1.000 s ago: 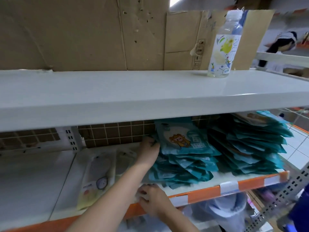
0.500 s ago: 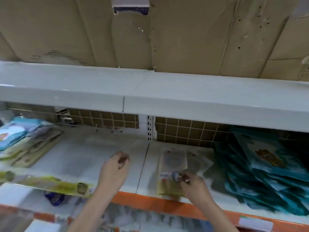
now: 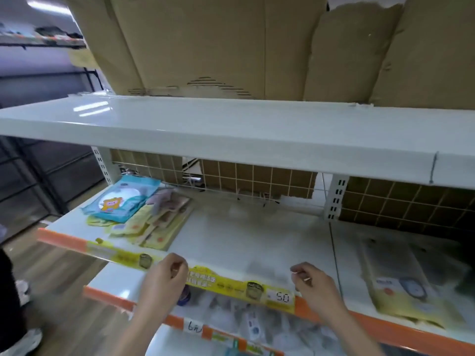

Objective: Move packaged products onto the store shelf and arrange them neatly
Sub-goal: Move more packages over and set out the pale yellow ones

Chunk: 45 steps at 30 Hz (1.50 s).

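- Two hands hover at the middle shelf (image 3: 257, 235) front edge: left hand (image 3: 164, 278) and right hand (image 3: 313, 281), fingers loosely curled, grasping nothing.
- Teal packet (image 3: 120, 199) tops yellow packets (image 3: 151, 227) at the shelf's left end.
- Another yellow packet (image 3: 408, 286) lies flat at the right.

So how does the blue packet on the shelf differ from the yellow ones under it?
The blue packet lies on top, farther back; the yellow packets are fanned out beneath, toward the front edge. The blue packet shows a cartoon figure; the yellow packets' print is too blurred to read. Both are flat and lie on the middle shelf.
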Available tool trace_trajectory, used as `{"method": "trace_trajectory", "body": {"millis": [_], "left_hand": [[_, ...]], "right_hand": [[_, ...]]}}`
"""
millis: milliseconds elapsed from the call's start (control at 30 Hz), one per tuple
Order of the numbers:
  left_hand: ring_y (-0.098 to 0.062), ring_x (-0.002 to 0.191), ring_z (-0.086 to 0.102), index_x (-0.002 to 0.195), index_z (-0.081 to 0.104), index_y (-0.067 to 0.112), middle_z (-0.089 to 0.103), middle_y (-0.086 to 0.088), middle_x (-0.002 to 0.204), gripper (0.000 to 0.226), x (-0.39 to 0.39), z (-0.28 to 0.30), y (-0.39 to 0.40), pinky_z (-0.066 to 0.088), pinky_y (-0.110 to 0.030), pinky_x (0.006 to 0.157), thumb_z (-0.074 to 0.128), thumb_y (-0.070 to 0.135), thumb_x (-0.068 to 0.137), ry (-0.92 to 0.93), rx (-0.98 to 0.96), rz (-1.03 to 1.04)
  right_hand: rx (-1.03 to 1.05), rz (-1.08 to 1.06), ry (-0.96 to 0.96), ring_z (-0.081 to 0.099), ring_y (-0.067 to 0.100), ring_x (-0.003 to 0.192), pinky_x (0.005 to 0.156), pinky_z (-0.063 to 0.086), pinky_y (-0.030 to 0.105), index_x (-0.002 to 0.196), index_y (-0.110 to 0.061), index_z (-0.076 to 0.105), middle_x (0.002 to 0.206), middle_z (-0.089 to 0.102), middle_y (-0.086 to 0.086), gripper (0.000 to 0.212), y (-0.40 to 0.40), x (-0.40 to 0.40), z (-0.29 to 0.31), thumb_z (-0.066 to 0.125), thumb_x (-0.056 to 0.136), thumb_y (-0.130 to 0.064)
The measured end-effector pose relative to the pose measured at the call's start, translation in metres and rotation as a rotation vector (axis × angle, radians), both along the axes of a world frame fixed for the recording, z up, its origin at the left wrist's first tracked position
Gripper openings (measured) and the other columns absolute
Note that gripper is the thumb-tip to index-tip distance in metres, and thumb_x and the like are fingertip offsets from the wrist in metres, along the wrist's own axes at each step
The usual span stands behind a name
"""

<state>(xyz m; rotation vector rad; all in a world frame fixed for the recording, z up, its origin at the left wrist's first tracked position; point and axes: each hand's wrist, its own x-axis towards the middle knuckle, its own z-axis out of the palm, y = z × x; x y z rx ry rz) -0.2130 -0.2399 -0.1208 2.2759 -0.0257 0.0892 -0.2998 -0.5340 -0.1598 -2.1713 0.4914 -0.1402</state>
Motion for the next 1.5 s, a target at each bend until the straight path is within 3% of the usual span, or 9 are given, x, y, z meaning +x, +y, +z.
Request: {"method": "trace_trajectory", "body": {"millis": [133, 567, 800, 900, 1000, 1200, 1367, 1433, 1500], "left_hand": [[-0.011, 0.073, 0.059, 0.082, 0.062, 0.022, 0.065, 0.009, 0.074, 0.012, 0.020, 0.004, 0.035, 0.042, -0.029, 0.061, 0.057, 0.017, 0.091, 0.013, -0.011, 0.027], [-0.022, 0.088, 0.061, 0.092, 0.064, 0.020, 0.069, 0.002, 0.087, 0.011, 0.067, -0.003, 0.068, 0.049, -0.036, 0.077, 0.053, 0.021, 0.092, 0.063, -0.046, 0.201], [-0.016, 0.079, 0.058, 0.094, 0.059, 0.023, 0.063, 0.005, 0.086, 0.007, 0.107, -0.013, 0.092, 0.046, -0.033, 0.071, 0.052, 0.022, 0.094, 0.060, -0.066, 0.197], [-0.020, 0.084, 0.058, 0.097, 0.060, 0.022, 0.063, 0.002, 0.091, 0.009, 0.138, -0.020, 0.108, 0.047, -0.034, 0.071, 0.052, 0.024, 0.094, 0.062, -0.053, 0.165], [-0.025, 0.091, 0.059, 0.097, 0.062, 0.020, 0.065, 0.000, 0.093, 0.010, 0.174, -0.027, 0.133, 0.045, -0.034, 0.073, 0.054, 0.024, 0.092, 0.059, -0.008, 0.168], [-0.031, 0.113, 0.054, 0.123, 0.057, 0.020, 0.061, -0.008, 0.119, 0.042, 0.258, -0.040, 0.206, 0.043, -0.044, 0.093, 0.055, 0.046, 0.090, 0.093, 0.244, 0.195], [-0.033, 0.128, 0.039, 0.134, 0.046, 0.013, 0.047, -0.013, 0.138, 0.070, 0.318, -0.045, 0.246, 0.034, -0.047, 0.100, 0.049, 0.064, 0.086, 0.126, 0.452, 0.227], [-0.034, 0.131, 0.036, 0.134, 0.045, 0.009, 0.044, -0.015, 0.141, 0.081, 0.338, -0.048, 0.254, 0.033, -0.047, 0.102, 0.050, 0.070, 0.081, 0.148, 0.481, 0.242], [-0.034, 0.133, 0.033, 0.132, 0.044, 0.008, 0.041, -0.016, 0.142, 0.091, 0.353, -0.053, 0.255, 0.030, -0.049, 0.104, 0.052, 0.078, 0.074, 0.188, 0.494, 0.254]], "right_hand": [[0.028, 0.041, 0.017, 0.066, 0.011, 0.074, 0.072, 0.054, 0.032, 0.084, -0.035, 0.062, 0.079, 0.064, -0.006, 0.018, 0.036, 0.031, 0.002, 0.061, 0.089, -0.019], [-0.043, 0.246, 0.085, 0.063, 0.004, 0.080, 0.065, 0.042, 0.012, 0.085, -0.038, 0.057, 0.090, 0.064, -0.009, 0.015, 0.070, 0.110, 0.005, 0.057, 0.092, -0.025], [-0.069, 0.257, 0.102, 0.064, 0.006, 0.080, 0.070, 0.045, 0.019, 0.083, -0.039, 0.057, 0.086, 0.063, -0.011, 0.016, 0.093, 0.143, 0.003, 0.058, 0.091, -0.026], [-0.096, 0.232, 0.090, 0.064, 0.005, 0.079, 0.068, 0.045, 0.016, 0.085, -0.039, 0.056, 0.087, 0.063, -0.010, 0.015, 0.110, 0.162, 0.004, 0.057, 0.092, -0.026], [-0.094, 0.182, 0.083, 0.065, 0.010, 0.080, 0.075, 0.050, 0.025, 0.085, -0.037, 0.057, 0.088, 0.064, -0.008, 0.015, 0.137, 0.183, 0.003, 0.059, 0.091, -0.023], [-0.091, 0.107, 0.095, 0.057, 0.005, 0.085, 0.061, 0.037, 0.005, 0.097, -0.031, 0.059, 0.090, 0.058, -0.014, 0.004, 0.210, 0.233, 0.002, 0.056, 0.093, -0.030], [-0.110, 0.080, 0.131, 0.060, 0.013, 0.098, 0.079, 0.048, 0.024, 0.113, -0.019, 0.062, 0.109, 0.063, -0.003, 0.026, 0.268, 0.269, 0.004, 0.055, 0.094, -0.035], [-0.139, 0.096, 0.131, 0.059, 0.014, 0.106, 0.076, 0.047, 0.022, 0.126, -0.024, 0.057, 0.124, 0.058, -0.005, 0.038, 0.286, 0.284, 0.006, 0.054, 0.093, -0.043], [-0.229, 0.169, 0.130, 0.050, 0.015, 0.122, 0.087, 0.046, 0.024, 0.136, -0.034, 0.048, 0.140, 0.046, -0.008, 0.045, 0.299, 0.299, 0.005, 0.050, 0.093, -0.047]]}}
